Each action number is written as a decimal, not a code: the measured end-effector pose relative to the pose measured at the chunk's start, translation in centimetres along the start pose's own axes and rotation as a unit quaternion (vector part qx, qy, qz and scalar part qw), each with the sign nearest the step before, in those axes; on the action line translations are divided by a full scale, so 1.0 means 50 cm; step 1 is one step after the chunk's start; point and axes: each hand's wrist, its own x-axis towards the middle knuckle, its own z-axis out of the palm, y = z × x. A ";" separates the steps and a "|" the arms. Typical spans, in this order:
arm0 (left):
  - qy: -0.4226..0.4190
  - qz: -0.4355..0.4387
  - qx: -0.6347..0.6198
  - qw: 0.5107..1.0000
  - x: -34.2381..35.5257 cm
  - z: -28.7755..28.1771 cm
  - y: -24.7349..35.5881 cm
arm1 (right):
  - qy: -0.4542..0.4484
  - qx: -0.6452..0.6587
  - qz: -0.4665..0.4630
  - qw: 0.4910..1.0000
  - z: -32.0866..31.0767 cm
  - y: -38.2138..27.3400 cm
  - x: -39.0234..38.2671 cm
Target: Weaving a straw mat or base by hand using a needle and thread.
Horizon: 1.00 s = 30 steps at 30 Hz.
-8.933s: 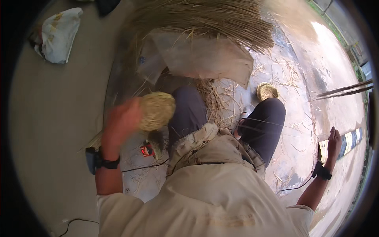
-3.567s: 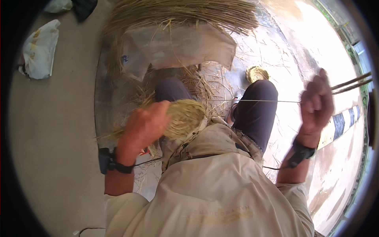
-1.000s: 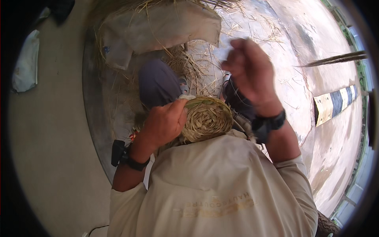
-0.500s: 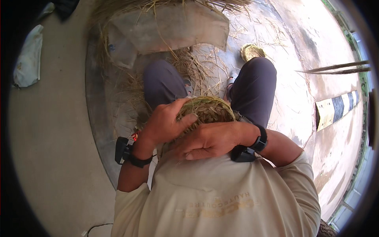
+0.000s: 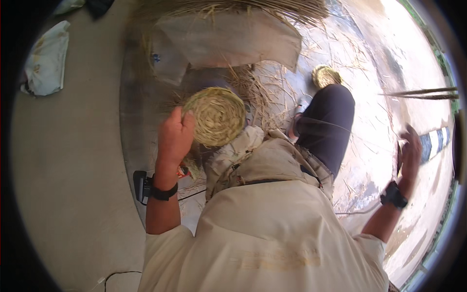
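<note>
1. Coiled straw disc (image 5: 216, 116), round and flat, sits raised in front of the person's chest, above the left knee and over the near part of the mat (image 5: 127, 121); its spiral face is turned up toward the camera and it is tilted a little, so it has no long axis of its own, only a flat face and a rim

2. Left hand (image 5: 174, 137) grips the disc by its left rim, fingers curled over the edge, which seems meant to keep the face steady and open to view while the other side is worked

3. Thin strand (image 5: 323, 125) runs from near the disc across the dark trouser leg (image 5: 326, 121) toward the right; it looks drawn taut, as if pulled through a stitch

4. Right hand (image 5: 408, 151) is flung out wide at the right, closed around something slim and dark; what exactly it pinches I cannot tell

5. Loose straw bundle (image 5: 233, 7) lies along the far edge of the mat, a pale sack (image 5: 233, 41) just in front of it, within reach

6. Second small coil (image 5: 325, 76) rests on the ground beyond the right knee; a crumpled cloth (image 5: 46, 58) lies well apart at the far left
</note>
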 end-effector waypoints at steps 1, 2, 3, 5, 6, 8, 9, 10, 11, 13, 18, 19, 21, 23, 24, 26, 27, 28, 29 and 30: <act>0.018 -0.002 0.031 0.999 0.014 -0.017 -0.010 | 0.062 0.052 0.064 0.995 -0.065 0.039 -0.003; 0.030 -0.007 0.034 0.999 0.020 -0.029 -0.015 | 0.087 0.070 0.106 0.988 -0.093 0.060 -0.020; 0.043 -0.014 0.039 0.998 0.024 -0.047 -0.013 | 0.098 0.080 0.098 0.987 -0.110 0.070 -0.032; 0.052 -0.029 0.042 0.997 0.028 -0.063 -0.012 | 0.100 0.132 0.099 0.981 -0.123 0.089 -0.043; 0.050 -0.038 0.044 0.997 0.026 -0.062 -0.002 | 0.104 0.147 0.100 0.979 -0.097 0.071 -0.051; 0.044 -0.027 0.033 0.998 0.017 -0.042 0.021 | 0.067 0.194 0.097 0.974 -0.009 0.000 -0.069; 0.035 -0.011 0.016 0.999 0.011 -0.025 0.027 | 0.028 0.206 0.088 0.974 0.039 -0.073 -0.089; 0.027 0.006 -0.002 1.000 0.005 -0.007 0.034 | -0.072 0.197 0.052 0.976 0.087 -0.148 -0.114; 0.007 0.007 -0.010 1.000 -0.004 0.004 0.041 | -0.165 0.241 0.034 0.956 0.140 -0.195 -0.140; -0.031 0.010 -0.021 0.999 -0.024 0.032 0.056 | -0.311 0.188 -0.203 0.909 0.258 -0.303 -0.184; -0.036 0.074 -0.095 0.992 -0.059 0.057 0.127 | -0.346 0.179 -0.338 0.857 0.422 -0.455 -0.241; -0.040 0.071 -0.096 0.992 -0.063 0.055 0.135 | -0.348 0.178 -0.324 0.862 0.428 -0.463 -0.242; -0.035 0.082 -0.109 0.990 -0.067 0.057 0.143 | -0.355 0.171 -0.311 0.865 0.428 -0.467 -0.243; -0.041 0.092 -0.107 0.989 -0.065 0.061 0.140 | -0.363 0.159 -0.314 0.863 0.425 -0.469 -0.243; -0.049 0.096 -0.095 0.990 -0.065 0.060 0.138 | -0.362 0.158 -0.317 0.862 0.426 -0.468 -0.244; -0.059 0.103 -0.078 0.990 -0.067 0.063 0.137 | -0.358 0.157 -0.323 0.862 0.428 -0.466 -0.243; -0.060 0.107 -0.073 0.990 -0.068 0.065 0.135 | -0.361 0.153 -0.323 0.861 0.429 -0.467 -0.242; -0.061 0.111 -0.068 0.990 -0.069 0.067 0.134 | -0.365 0.149 -0.323 0.860 0.428 -0.469 -0.242; -0.049 0.122 -0.069 0.989 -0.069 0.071 0.133 | -0.369 0.146 -0.324 0.859 0.429 -0.470 -0.242; -0.037 0.135 -0.069 0.988 -0.068 0.074 0.134 | -0.371 0.145 -0.320 0.860 0.428 -0.470 -0.242</act>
